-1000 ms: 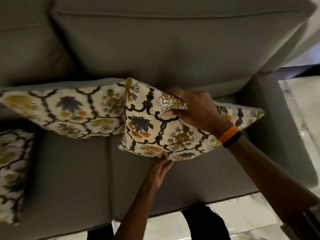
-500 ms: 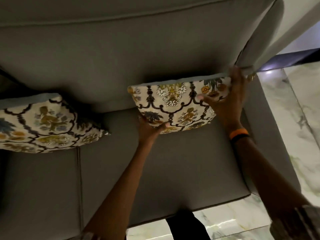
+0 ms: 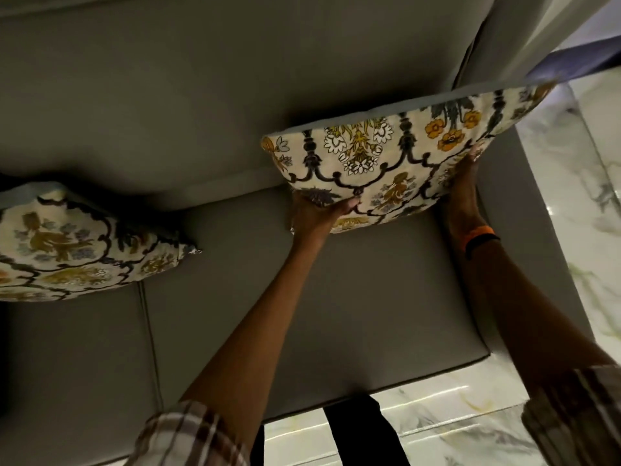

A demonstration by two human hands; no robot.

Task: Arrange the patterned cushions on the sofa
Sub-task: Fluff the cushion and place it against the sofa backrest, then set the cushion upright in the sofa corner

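Note:
A cream cushion with dark scrollwork and yellow flowers (image 3: 396, 153) stands against the back of the grey sofa (image 3: 201, 122), at its right end by the armrest. My left hand (image 3: 316, 216) grips its lower left edge, thumb on the front. My right hand (image 3: 462, 183), with an orange wristband, holds its lower right edge. A second patterned cushion (image 3: 77, 243) leans against the sofa back at the left, partly cut off by the frame edge.
The grey armrest (image 3: 504, 203) stands right of the held cushion. White marble floor (image 3: 588, 203) lies to the right and in front of the sofa. A seam (image 3: 149, 331) splits the seat cushions.
The held cushion has moved to the right and back against the sofa's backrest at the armrest end. My right hand has shifted from its top corner down to its lower right edge.

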